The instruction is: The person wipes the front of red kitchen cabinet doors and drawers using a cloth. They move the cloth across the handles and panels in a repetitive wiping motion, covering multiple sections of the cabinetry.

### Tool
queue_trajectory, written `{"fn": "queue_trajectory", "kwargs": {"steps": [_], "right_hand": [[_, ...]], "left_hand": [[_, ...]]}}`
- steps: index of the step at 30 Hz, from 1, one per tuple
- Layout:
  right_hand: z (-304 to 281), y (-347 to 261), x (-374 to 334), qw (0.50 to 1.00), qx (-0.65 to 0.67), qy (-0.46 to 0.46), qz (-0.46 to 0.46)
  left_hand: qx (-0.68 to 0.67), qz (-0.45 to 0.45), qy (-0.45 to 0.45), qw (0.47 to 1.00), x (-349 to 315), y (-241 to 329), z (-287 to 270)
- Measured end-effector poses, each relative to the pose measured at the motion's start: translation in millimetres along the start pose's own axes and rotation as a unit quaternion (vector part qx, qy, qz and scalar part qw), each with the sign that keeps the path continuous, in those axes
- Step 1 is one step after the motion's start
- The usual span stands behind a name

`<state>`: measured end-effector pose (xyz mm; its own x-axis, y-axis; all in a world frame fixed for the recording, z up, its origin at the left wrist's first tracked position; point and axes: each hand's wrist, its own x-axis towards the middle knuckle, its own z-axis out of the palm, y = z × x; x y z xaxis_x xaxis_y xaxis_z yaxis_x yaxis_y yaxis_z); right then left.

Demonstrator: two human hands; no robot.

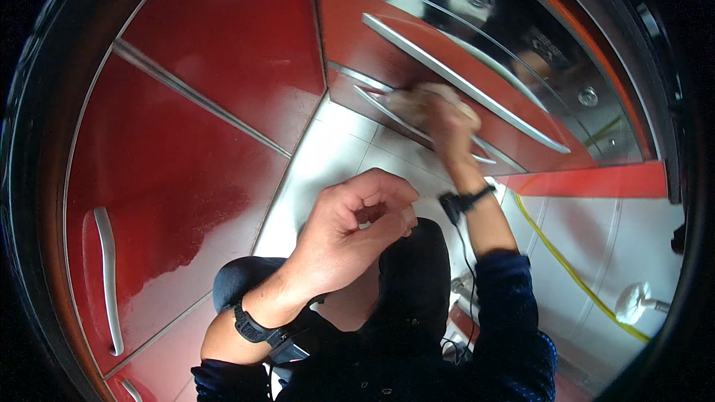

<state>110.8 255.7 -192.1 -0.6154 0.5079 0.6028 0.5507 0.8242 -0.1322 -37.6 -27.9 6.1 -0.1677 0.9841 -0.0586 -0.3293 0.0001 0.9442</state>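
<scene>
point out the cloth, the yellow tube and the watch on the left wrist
cloth (417,104): head view, the blurred middle of its bundle
yellow tube (578,281): head view, about midway along its visible length
watch (254,326): head view, its dark casing

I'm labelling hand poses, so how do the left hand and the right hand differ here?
The left hand is loosely curled with nothing visible in it; the right hand grips a pale cloth.
The left hand is above the lap; the right hand reaches out to the red front.
The left hand looks fairly sharp, the right hand blurred.
Both are bare, with dark bands at the wrists.
</scene>
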Motion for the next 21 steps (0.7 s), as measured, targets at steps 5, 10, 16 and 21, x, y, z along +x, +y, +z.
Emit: {"fn": "queue_trajectory", "kwargs": {"steps": [5,10,16,21], "right_hand": [[-57,23,-20,0.995,-0.015,0.073,0.066],[43,-58,71,0.988,0.095,0.111,-0.056],[42,-61,65,0.991,0.095,0.099,0.004],[-36,-6,2,0.946,0.159,0.090,0.268]], "left_hand": [[0.011,0.018,0.009,1.000,-9,0,-13],[0.011,0.009,0.005,1.000,-3,5,-5],[-0.010,-0.016,-0.023,1.000,10,6,5],[0.035,-0.032,-0.012,0.999,-4,9,-16]]}}
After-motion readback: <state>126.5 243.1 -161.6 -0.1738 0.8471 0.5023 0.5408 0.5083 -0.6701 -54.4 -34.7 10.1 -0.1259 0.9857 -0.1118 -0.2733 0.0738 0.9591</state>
